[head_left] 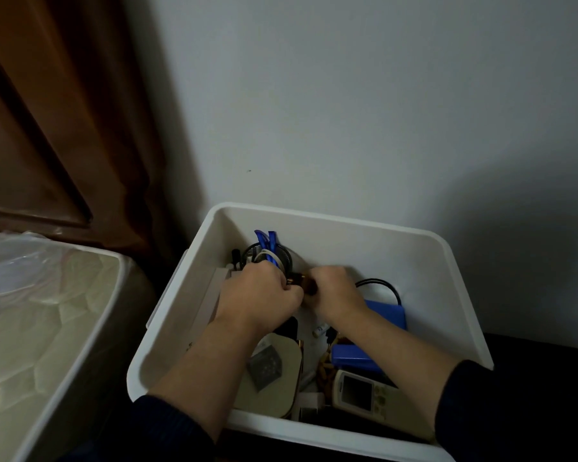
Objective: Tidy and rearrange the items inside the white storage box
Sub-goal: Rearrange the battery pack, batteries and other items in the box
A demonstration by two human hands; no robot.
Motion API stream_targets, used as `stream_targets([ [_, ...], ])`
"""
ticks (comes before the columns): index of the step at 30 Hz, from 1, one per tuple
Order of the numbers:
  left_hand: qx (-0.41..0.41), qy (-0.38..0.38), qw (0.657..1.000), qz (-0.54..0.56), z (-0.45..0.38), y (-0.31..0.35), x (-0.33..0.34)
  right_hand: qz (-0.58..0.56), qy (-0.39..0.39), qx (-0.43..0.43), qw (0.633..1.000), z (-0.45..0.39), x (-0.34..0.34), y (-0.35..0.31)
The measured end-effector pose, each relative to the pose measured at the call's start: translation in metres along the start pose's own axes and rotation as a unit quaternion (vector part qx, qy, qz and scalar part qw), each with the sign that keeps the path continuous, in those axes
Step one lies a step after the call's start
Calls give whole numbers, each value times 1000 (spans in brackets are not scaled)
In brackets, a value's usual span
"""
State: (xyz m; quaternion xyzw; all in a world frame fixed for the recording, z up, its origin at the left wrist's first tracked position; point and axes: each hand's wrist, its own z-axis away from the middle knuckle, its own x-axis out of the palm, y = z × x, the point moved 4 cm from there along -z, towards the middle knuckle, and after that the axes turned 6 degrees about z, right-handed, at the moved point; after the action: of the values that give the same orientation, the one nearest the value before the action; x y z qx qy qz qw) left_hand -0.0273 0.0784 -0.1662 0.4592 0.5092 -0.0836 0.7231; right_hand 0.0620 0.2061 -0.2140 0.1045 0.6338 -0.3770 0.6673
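Observation:
The white storage box [364, 228] stands against the wall with both my hands inside it. My left hand [259, 295] and my right hand [336, 290] meet at its middle, fingers curled around a small dark brown object with a gold-coloured part [302, 282] between them. Behind my left hand a black mesh cup [286, 253] holds blue-handled tools [266, 240]. A black cable [381, 283] loops to the right of my right hand, above a blue pack [389, 313]. A second blue pack [351, 358], a white remote [356, 391] and a beige flat item [281, 371] lie near the front.
A plastic-wrapped mattress [37, 328] lies to the left of the box. A brown wooden panel [47, 111] rises behind it. The box sits on a dark surface [541, 351], tight against the grey wall [347, 95].

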Motion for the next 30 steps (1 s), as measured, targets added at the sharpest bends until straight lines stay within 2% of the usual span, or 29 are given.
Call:
stream_targets([
  [4, 35, -72, 996, -36, 0, 3, 10, 81, -70, -8, 994, 1, -31, -4],
  [8, 52, -123, 990, -50, 2, 3, 16, 244, -186, -55, 950, 20, -27, -3],
  [11, 44, -148, 987, -40, 3, 3, 19, 268, -236, -54, 933, 28, -12, 3],
  [15, 27, -178, 983, -43, 5, 1, 22, 294, -175, -60, 938, 25, -5, 2],
  [19, 23, -188, 980, -56, 6, -1, 23, 269, -120, -49, 954, 22, -6, 4],
  [26, -6, -180, 977, -114, 4, -11, 24, 110, -98, -10, 989, 19, -11, 6],
  [30, -21, -196, 972, -126, 4, -16, 27, 77, -73, -24, 994, 12, -7, 5],
])
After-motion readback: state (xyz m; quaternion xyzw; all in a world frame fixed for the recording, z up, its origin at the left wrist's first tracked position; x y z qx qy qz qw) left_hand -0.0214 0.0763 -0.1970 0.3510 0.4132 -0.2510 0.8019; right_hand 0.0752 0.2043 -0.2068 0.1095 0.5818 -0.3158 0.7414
